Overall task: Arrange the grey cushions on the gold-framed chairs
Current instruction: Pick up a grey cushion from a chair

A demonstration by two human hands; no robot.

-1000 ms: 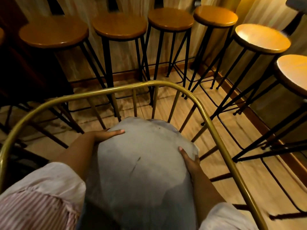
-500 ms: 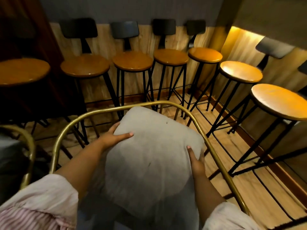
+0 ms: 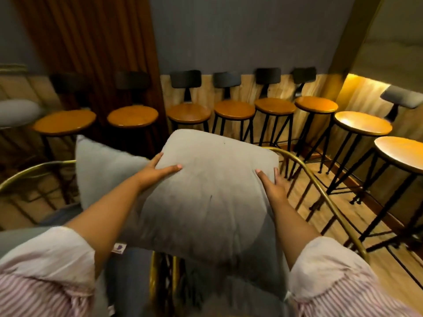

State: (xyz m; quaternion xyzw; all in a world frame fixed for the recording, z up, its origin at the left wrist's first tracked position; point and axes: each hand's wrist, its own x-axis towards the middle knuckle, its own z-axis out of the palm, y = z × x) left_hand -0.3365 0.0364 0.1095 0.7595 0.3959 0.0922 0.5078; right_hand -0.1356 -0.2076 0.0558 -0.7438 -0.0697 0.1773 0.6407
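Fingers point(image 3: 170, 167) of both my hands clamp the grey cushion point(image 3: 206, 197) by its side edges, holding it above the gold-framed chair point(image 3: 320, 193), probably so I can set it squarely against the backrest.

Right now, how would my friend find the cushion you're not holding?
Start at the row of round wooden stools along the wall, then look down to the gold chair on the left. The second cushion stands upright there, beside the cushion gripped by the left hand and right hand. Unlike that one, no hand touches it.
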